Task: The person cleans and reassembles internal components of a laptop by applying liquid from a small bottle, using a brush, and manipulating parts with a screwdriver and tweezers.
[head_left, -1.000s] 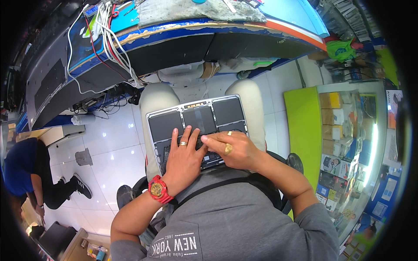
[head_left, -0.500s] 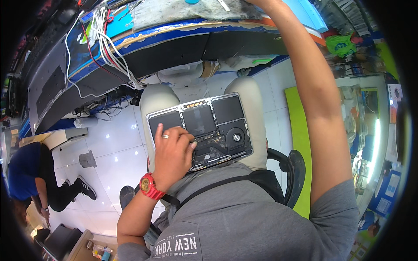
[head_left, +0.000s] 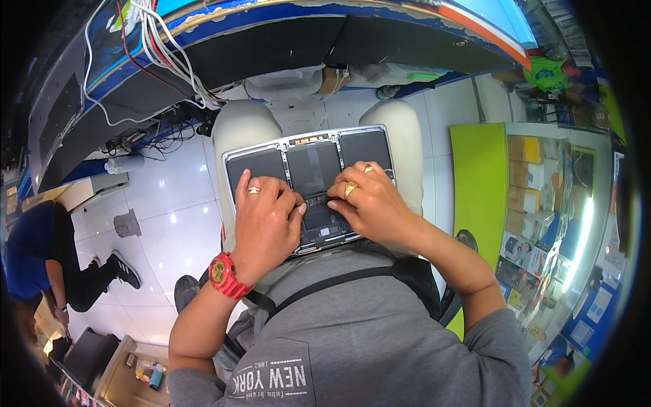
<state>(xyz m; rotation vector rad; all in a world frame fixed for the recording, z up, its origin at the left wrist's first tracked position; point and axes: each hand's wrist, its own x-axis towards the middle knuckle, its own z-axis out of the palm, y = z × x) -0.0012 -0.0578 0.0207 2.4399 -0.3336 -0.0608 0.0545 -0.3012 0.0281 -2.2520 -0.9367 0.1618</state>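
An opened laptop [head_left: 236, 145] rests across my thighs with its inside showing. Flat black battery packs [head_left: 363, 146] fill its far half, and a dark circuit board [head_left: 320, 216] lies nearer my waist. My left hand [head_left: 268, 220] is over the laptop's left part, thumb and fingertips drawn together at the board's edge. Opposite it, my right hand [head_left: 376, 203] bends its fingers in a pinch at the middle of the board, covering the fan. Whatever lies between the fingertips of either hand is too small or hidden to make out.
Ahead stands a workbench with a worn blue edge [head_left: 271, 17], white cables [head_left: 166, 51] hanging at its left. A glass display case [head_left: 536, 224] is on the right beside a green panel [head_left: 478, 152]. Another person [head_left: 41, 254] bends down at the left.
My right hand has come back from the bench top to the laptop, where its fingers now meet the board. The left hand stays in place; the view has tilted down from the bench.
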